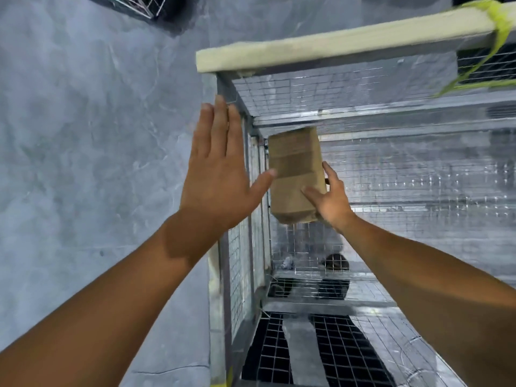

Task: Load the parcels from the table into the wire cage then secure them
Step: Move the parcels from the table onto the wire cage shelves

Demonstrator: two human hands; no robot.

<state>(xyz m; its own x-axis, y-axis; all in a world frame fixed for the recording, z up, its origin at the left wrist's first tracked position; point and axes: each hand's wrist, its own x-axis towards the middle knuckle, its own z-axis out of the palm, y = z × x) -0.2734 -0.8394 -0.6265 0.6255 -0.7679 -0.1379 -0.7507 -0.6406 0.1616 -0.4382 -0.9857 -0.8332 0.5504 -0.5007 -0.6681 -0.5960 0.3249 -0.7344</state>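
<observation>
I am looking down into the wire cage (243, 275) from above. My right hand (329, 202) is gripping a brown parcel (293, 169) by its lower right corner, thumb across the face and fingers curling round the edge. The parcel is hanging upright inside the cage, near the left corner post. My left hand (217, 169) is hovering flat beside that post, fingers straight and close together. Its thumb is spreading toward the parcel's left edge; I cannot tell if it is touching.

I am judging the loading as early: no other parcels are showing below, only dark shapes (336, 262) I cannot identify. Securing is not yet done.

A pale bar (335, 43) is crossing the cage top, with a green strap (499, 29) looping over its right end. Grey floor (83, 135) is lying to the left. The counter is out of view.
</observation>
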